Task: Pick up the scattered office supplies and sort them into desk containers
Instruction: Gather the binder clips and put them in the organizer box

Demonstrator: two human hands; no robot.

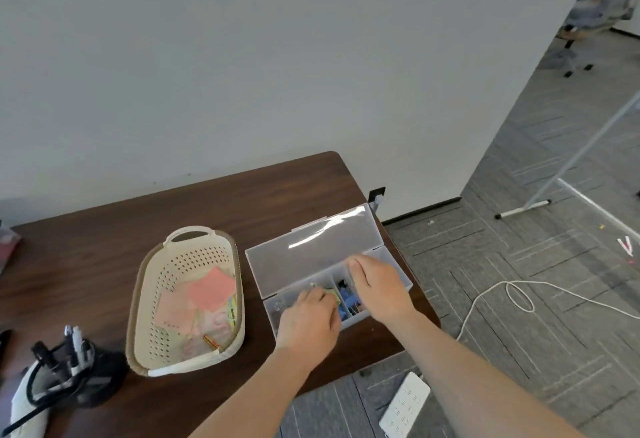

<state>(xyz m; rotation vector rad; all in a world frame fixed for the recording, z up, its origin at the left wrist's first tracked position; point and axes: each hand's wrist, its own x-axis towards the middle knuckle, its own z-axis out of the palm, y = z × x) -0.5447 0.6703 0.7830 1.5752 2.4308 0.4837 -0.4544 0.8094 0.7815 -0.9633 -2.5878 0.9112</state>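
Left hand (310, 320) curled over small items in clear compartment box (313, 257), right hand (375, 285) flat on it; basket (138, 299) at 9 o'clock filled, sorting apparently near-complete.

On the desk (207, 209), the compartment box (398, 264) sits at the right end with its lid (311, 247) laid back on the far side. The basket (149, 285) lies just left of it, holding sticky notes (211, 287). The pen holder (93, 378) stands near left.

Glossy clear plastic organizer box (311, 250), matt perforated plastic basket (180, 264), dark wood-grain desk (138, 216)
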